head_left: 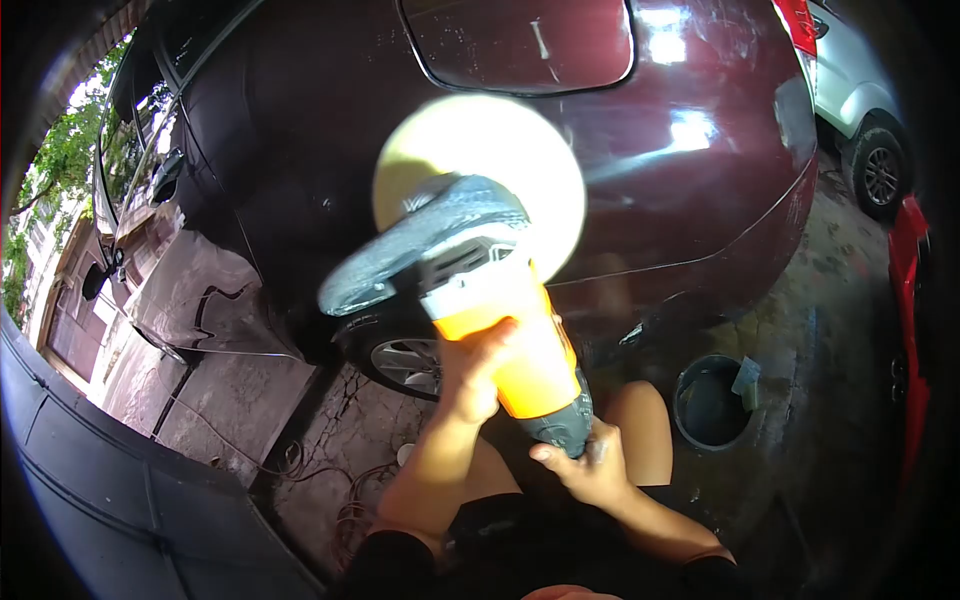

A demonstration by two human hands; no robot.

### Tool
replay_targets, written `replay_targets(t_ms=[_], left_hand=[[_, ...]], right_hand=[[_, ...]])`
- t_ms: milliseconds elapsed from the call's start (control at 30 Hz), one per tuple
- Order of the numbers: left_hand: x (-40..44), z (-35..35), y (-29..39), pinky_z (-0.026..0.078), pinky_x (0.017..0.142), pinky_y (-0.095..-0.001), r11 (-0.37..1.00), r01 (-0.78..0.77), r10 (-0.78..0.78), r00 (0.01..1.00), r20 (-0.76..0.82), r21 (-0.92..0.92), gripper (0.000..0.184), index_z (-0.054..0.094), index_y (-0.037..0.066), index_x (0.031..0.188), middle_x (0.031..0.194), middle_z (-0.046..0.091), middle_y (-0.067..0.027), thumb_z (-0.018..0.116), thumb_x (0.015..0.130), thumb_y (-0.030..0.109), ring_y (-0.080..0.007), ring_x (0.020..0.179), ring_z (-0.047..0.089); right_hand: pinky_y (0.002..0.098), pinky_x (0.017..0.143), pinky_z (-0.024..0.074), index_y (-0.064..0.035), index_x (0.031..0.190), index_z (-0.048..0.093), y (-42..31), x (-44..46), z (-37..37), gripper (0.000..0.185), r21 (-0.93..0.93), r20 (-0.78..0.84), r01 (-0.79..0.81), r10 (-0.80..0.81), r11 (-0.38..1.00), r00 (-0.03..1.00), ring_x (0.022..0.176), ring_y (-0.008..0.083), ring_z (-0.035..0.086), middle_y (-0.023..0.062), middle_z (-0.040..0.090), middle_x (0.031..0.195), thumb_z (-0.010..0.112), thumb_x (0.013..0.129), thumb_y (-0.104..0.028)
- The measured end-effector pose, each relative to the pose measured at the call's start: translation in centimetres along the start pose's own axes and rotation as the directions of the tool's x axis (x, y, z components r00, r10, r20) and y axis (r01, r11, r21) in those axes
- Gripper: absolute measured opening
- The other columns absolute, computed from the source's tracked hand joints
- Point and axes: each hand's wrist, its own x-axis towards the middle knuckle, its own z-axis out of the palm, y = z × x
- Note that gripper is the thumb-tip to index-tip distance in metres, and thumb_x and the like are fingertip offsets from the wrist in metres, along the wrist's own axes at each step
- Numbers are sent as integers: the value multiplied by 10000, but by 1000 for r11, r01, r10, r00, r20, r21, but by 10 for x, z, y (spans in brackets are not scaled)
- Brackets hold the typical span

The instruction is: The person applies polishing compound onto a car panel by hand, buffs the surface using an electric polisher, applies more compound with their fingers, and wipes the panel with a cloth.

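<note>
An orange car polisher (pixel 510 335) is held up in front of a dark maroon car (pixel 300 150). My left hand (pixel 475 370) wraps around its orange body. Farther back, my right hand (pixel 593 465) grips the black rear end. The polisher's head carries a grey side handle (pixel 370 265), which neither hand touches. Beyond the head a large round pale yellow pad (pixel 535 165) faces the rear side panel, below the quarter window. Whether the pad presses on the paint cannot be seen from here.
A dark bucket of water (pixel 712 405) with a sponge (pixel 746 378) at its rim stands at right. A coiled hose (pixel 350 515) lies on cracked concrete. A dark panelled surface (pixel 110 480) borders the left, with a white vehicle (pixel 860 85) and red object (pixel 908 300) at right.
</note>
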Motion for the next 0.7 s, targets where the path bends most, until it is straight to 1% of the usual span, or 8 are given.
replay_targets(t_ms=[33, 100, 167, 233, 300, 400, 600, 700], left_hand=[[4, 19, -6, 622, 872, -402, 989, -6, -2, 999, -48, -147, 463, 606, -26, 1316, 1089, 731, -149, 788, 924, 138, -259, 963, 742], [10, 43, -15, 622, 869, -378, 994, 73, -74, 997, -12, -81, 497, 567, -5, 1327, 1119, 711, -129, 820, 910, 90, -220, 967, 731], [14, 71, -13, 625, 870, -370, 995, 93, -93, 996, -8, -34, 573, 502, 18, 1357, 1159, 681, -116, 849, 907, 98, -200, 988, 720], [19, 84, -25, 589, 964, -383, 994, 101, -99, 994, 45, -37, 761, 349, 43, 1450, 1296, 611, -119, 870, 910, 168, -200, 1149, 662], [26, 88, -30, 565, 1004, -397, 996, 90, -91, 988, 126, 19, 831, 302, 41, 1475, 1343, 580, -128, 883, 901, 195, -205, 1207, 630], [27, 91, -25, 545, 1039, -403, 995, 34, -47, 990, 136, 96, 779, 359, 46, 1495, 1337, 586, -95, 859, 902, 121, -193, 1209, 622], [15, 63, -5, 559, 1025, -406, 993, 118, -118, 991, 69, 11, 878, 286, 36, 1515, 1355, 579, -132, 886, 885, 158, -215, 1248, 621], [9, 39, 9, 584, 998, -391, 993, 114, -115, 993, 7, 32, 837, 314, 47, 1513, 1337, 602, -123, 869, 888, 94, -212, 1204, 654]], right_hand=[[339, 779, 591, 46, 1137, 728, 5, -6, -7, 576, 29, -60, 41, -39, 999, 997, 840, 157, 744, 133, 790, 914, 926, 845, -409], [337, 782, 580, 62, 1085, 725, 13, -18, -21, 568, 82, -132, 47, -36, 995, 991, 833, 151, 716, 103, 775, 904, 907, 867, -431], [314, 718, 558, 39, 994, 707, 22, -30, -31, 552, 129, -138, -16, 33, 992, 990, 772, 134, 686, 61, 732, 829, 869, 896, -480], [293, 646, 520, 7, 916, 675, 38, -40, -28, 558, 201, -182, 1, 36, 980, 983, 699, 120, 651, 34, 677, 753, 832, 914, -529], [277, 585, 481, -23, 850, 642, 41, -42, -24, 573, 253, -209, 13, 41, 967, 977, 633, 110, 615, 14, 631, 691, 801, 927, -569], [277, 512, 438, -51, 784, 604, 37, -42, -8, 609, 298, -221, 26, 42, 954, 974, 549, 117, 580, 4, 588, 620, 760, 939, -619], [277, 507, 439, -43, 763, 593, 43, -34, 13, 656, 217, -138, 61, -31, 974, 990, 526, 125, 568, 17, 568, 594, 704, 962, -658], [276, 661, 500, 4, 896, 666, 41, -28, 23, 532, 297, -77, 29, -7, 954, 997, 709, 92, 593, -2, 660, 757, 816, 940, -505]])
